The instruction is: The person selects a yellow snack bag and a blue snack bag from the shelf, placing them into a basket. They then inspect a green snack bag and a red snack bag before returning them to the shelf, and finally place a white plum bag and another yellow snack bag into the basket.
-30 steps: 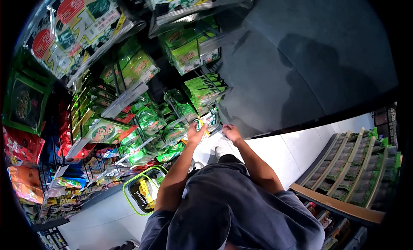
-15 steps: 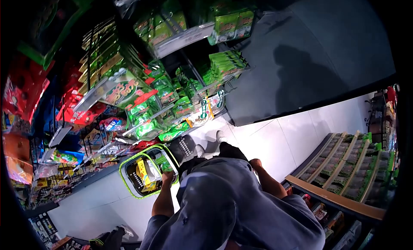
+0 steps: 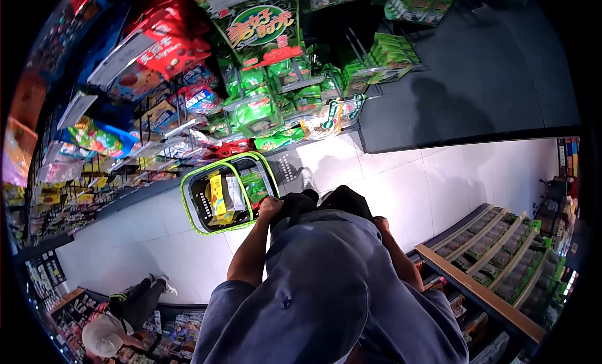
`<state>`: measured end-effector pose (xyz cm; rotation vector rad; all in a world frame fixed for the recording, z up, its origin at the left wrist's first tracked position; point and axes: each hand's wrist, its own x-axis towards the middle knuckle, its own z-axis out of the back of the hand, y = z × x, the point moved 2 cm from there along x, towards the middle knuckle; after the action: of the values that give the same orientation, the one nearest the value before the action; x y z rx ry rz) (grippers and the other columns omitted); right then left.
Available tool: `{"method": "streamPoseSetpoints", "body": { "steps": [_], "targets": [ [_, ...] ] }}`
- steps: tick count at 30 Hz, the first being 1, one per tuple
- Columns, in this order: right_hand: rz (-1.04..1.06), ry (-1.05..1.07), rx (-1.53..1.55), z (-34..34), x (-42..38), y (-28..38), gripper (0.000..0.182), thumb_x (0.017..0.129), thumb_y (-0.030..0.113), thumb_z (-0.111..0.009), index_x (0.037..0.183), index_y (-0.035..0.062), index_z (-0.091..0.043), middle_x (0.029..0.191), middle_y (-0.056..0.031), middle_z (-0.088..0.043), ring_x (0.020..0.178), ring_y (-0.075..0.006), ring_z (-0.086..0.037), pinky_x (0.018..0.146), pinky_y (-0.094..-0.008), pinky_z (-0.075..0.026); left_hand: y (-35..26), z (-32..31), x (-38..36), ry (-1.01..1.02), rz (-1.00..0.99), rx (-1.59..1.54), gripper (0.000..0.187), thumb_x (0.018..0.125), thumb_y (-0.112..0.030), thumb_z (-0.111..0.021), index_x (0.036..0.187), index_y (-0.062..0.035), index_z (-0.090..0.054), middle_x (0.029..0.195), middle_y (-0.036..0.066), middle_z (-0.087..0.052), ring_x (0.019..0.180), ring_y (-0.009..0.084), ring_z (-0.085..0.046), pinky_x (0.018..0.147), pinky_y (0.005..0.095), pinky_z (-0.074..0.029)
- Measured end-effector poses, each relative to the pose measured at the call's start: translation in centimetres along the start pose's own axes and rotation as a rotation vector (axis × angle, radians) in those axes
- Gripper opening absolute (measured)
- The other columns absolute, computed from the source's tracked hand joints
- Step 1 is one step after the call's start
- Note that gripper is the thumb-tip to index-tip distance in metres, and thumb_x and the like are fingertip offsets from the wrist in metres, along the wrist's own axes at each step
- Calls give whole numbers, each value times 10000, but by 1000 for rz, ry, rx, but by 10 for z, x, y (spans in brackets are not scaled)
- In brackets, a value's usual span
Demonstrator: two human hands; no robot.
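Observation:
My left hand [image 3: 270,208] is closed at the right side of a black shopping basket [image 3: 199,221] with a bright green rim, gripping its green handle [image 3: 236,177]. Yellow packets [image 3: 217,193], a white packet [image 3: 235,192] and green packets [image 3: 253,184] lie inside the basket. My right hand [image 3: 380,224] hangs beside my right hip, near my dark trousers. Its fingers are mostly hidden, and I see nothing held in it.
Snack bags hang in rows on racks at upper left, among them a large green bag [image 3: 262,26] and a red bag [image 3: 172,47]. A tiered display [image 3: 486,248] stands at right. Another person [image 3: 110,332] is at lower left. A dark panel [image 3: 476,82] rises ahead.
My view has shifted, with the hanging bags nearer and higher in it. The basket moves along with my left hand. More of the other person now shows at lower left.

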<state>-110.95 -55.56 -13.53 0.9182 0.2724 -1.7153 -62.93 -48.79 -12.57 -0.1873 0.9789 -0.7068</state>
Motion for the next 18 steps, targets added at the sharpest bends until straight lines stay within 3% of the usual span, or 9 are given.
{"method": "streamPoseSetpoints", "body": {
  "steps": [1, 3, 6, 7, 8, 10, 14, 15, 18],
  "targets": [
    [8, 6, -5, -6, -2, 0, 331, 777, 237, -522, 969, 47, -714, 1007, -195, -676, 955, -328, -646, 849, -395, -502, 10, -2, -2, -7, 8, -4, 427, 734, -410, -646, 933, -34, -682, 919, 222, -672, 911, 359, -651, 820, 429, -504],
    [97, 9, 111, -18, -3, 0, 307, 801, 199, -527, 978, 22, -704, 994, -170, -686, 954, -253, -653, 856, -356, -504, 26, -4, -9, -65, 2, -47, 417, 730, -408, -662, 896, -25, -671, 888, 218, -670, 879, 357, -654, 794, 430, -503],
    [154, 12, 171, -24, -31, 24, 316, 812, 135, -482, 1023, 8, -681, 991, -169, -688, 925, -258, -661, 835, -350, -518, 73, -19, -4, -10, 13, -136, 410, 725, -403, -673, 877, -22, -660, 866, 210, -668, 857, 350, -655, 774, 425, -503],
    [87, 78, 331, -35, -36, 31, 330, 838, 91, -442, 1085, 6, -644, 1005, -161, -686, 886, -249, -667, 761, -353, -537, 79, -18, -12, -55, -3, -89, 406, 722, -399, -671, 889, -29, -664, 859, 202, -668, 853, 342, -656, 773, 414, -504],
    [-81, 167, 530, -43, -45, 31, 313, 878, 106, -442, 1130, 6, -598, 1007, -145, -679, 855, -221, -667, 686, -332, -532, 85, -16, -19, -59, -5, -88, 406, 722, -399, -671, 889, -29, -664, 859, 202, -668, 853, 342, -656, 773, 414, -504],
    [-131, 217, 671, -54, -64, 39, 304, 913, 158, -458, 1155, 11, -567, 1000, -127, -673, 844, -208, -664, 657, -321, -516, 93, -8, -44, -27, 12, -118, 403, 729, -393, -660, 894, -25, -662, 871, 204, -668, 863, 341, -654, 778, 415, -502],
    [-60, 221, 693, -93, -90, 35, 303, 928, 191, -489, 1160, 7, -555, 994, -128, -667, 831, -214, -662, 673, -330, -520, 128, -14, -87, -103, -32, -24, 389, 750, -377, -628, 897, -18, -658, 887, 222, -666, 885, 356, -645, 784, 432, -499],
    [-61, 222, 716, -107, -97, 33, 310, 928, 198, -494, 1163, 4, -553, 1000, -132, -667, 835, -218, -664, 675, -330, -523, 140, -16, -93, 5, -24, 65, 411, 760, -381, -629, 968, -26, -632, 928, 214, -663, 925, 366, -634, 802, 432, -499],
    [-83, 244, 764, -151, -134, 18, 323, 924, 192, -495, 1180, 2, -543, 988, -145, -672, 860, -234, -667, 679, -337, -533, 173, -16, -131, -8, -34, 158, 457, 771, -389, -631, 1055, -33, -590, 990, 207, -653, 976, 368, -618, 837, 438, -495]
  ]
}}
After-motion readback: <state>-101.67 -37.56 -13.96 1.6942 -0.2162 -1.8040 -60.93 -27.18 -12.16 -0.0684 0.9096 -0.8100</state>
